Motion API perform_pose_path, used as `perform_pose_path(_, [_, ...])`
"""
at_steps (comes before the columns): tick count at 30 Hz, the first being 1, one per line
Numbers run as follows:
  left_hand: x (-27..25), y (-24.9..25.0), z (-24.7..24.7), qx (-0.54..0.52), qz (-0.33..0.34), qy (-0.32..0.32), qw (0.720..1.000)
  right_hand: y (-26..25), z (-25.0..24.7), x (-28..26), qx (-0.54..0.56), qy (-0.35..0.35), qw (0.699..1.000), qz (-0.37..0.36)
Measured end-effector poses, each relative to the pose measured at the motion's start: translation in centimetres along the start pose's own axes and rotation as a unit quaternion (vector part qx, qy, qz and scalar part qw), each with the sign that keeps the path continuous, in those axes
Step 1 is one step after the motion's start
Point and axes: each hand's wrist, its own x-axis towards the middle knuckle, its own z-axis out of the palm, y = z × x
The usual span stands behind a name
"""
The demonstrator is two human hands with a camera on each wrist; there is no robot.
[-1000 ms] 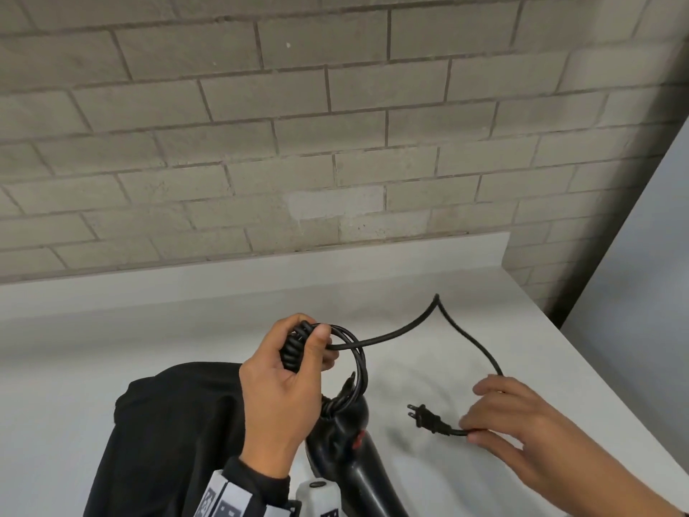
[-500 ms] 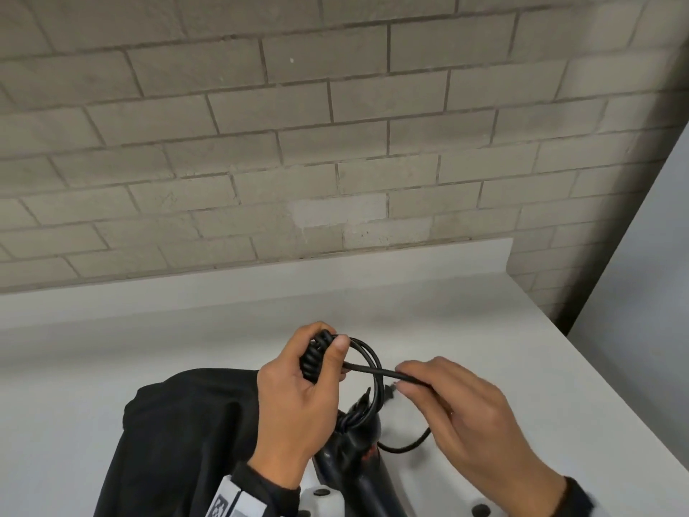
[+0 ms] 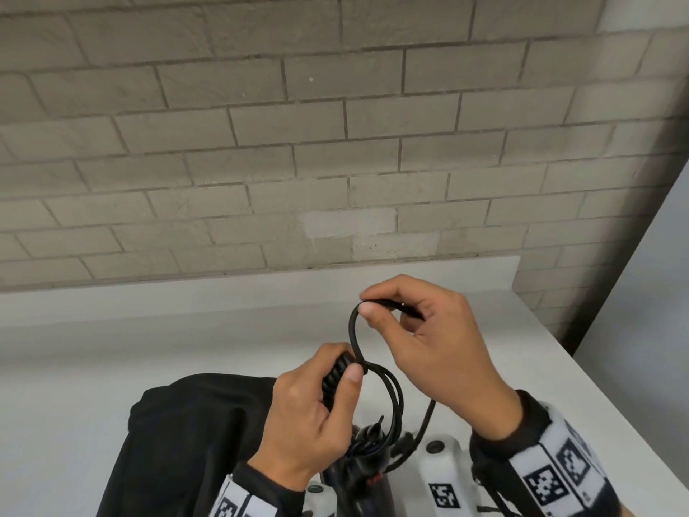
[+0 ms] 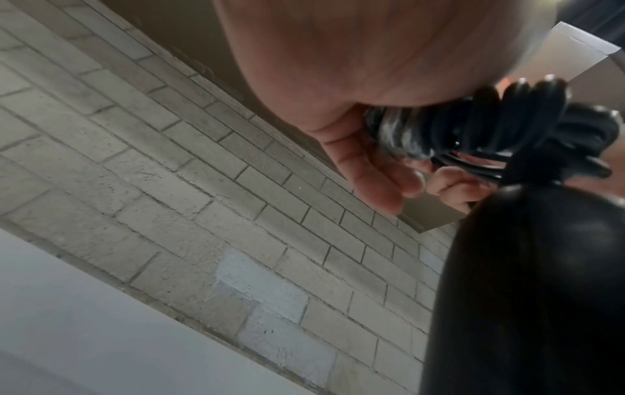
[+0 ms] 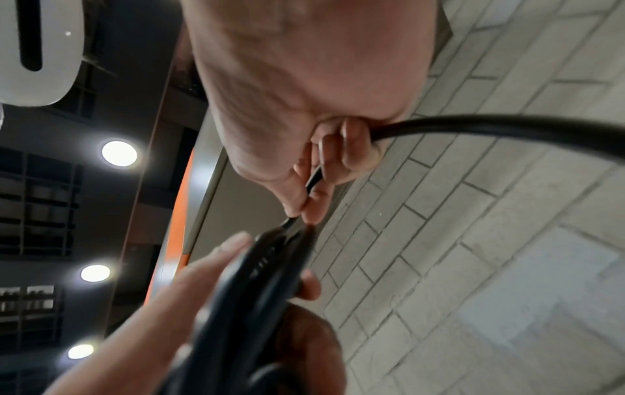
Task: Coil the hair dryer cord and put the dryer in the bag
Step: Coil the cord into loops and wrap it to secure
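Note:
My left hand (image 3: 317, 412) grips the black coiled cord bundle (image 3: 335, 378) above the black hair dryer (image 3: 367, 479), whose body stands at the bottom of the head view. In the left wrist view the coils (image 4: 473, 120) sit under the palm and the dryer body (image 4: 527, 294) fills the right side. My right hand (image 3: 428, 337) pinches the loose cord end (image 3: 391, 304) between thumb and fingers, raised above the coil. A loop of cord (image 3: 352, 333) runs from that pinch down to the bundle. The right wrist view shows the cord (image 5: 507, 125) passing through the curled fingers. The black bag (image 3: 186, 434) lies left of the dryer.
A white counter (image 3: 112, 348) carries the bag, with a low white backsplash (image 3: 223, 289) and a grey brick wall (image 3: 335, 143) behind. The counter's right edge (image 3: 596, 404) falls away beside a pale wall panel.
My right hand picked the plug end off the counter, brought it to the coil, then lifted it up and back, forming a new loop. The left hand kept its grip on the bundle.

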Motion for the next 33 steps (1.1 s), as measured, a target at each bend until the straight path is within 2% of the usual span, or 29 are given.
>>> perform_pose_path(6, [0.0, 0.1, 0.2, 0.051, 0.039, 0.039, 0.997, 0.5, 1.5, -0.2, 0.059, -0.034, 0.992, 0.103])
perform_pose_path(10, [-0.3, -0.3, 0.2, 0.043, 0.061, 0.074, 0.994, 1.4, 2.1, -1.8, 0.094, -0.079, 0.973, 0.195])
perform_pose_path(14, [-0.3, -0.4, 0.5, 0.06, 0.069, 0.093, 0.992, 1.5, 2.0, -4.0, 0.169, -0.094, 0.959, 0.206])
perform_pose_path(19, [-0.3, -1.1, 0.2, 0.067, 0.007, 0.119, 0.991, 0.9, 2.0, -5.7, 0.116, -0.142, 0.964, 0.192])
perform_pose_path(25, [-0.2, 0.1, 0.5, -0.064, -0.129, 0.108, 0.984, 1.2, 1.3, -5.1, 0.147, -0.156, 0.961, 0.174])
perform_pose_path(30, [0.1, 1.0, 0.6, -0.166, -0.21, 0.111, 0.957, 2.0, 1.9, -5.0, 0.098, -0.096, 0.978, 0.158])
perform_pose_path(31, [0.2, 1.1, 0.6, -0.179, -0.219, 0.114, 0.952, 2.3, 2.2, -5.2, 0.069, -0.057, 0.986, 0.143])
perform_pose_path(33, [0.3, 1.3, 0.7, -0.204, -0.239, 0.126, 0.941, 2.6, 2.9, -5.7, -0.018, 0.063, 0.993, 0.096])
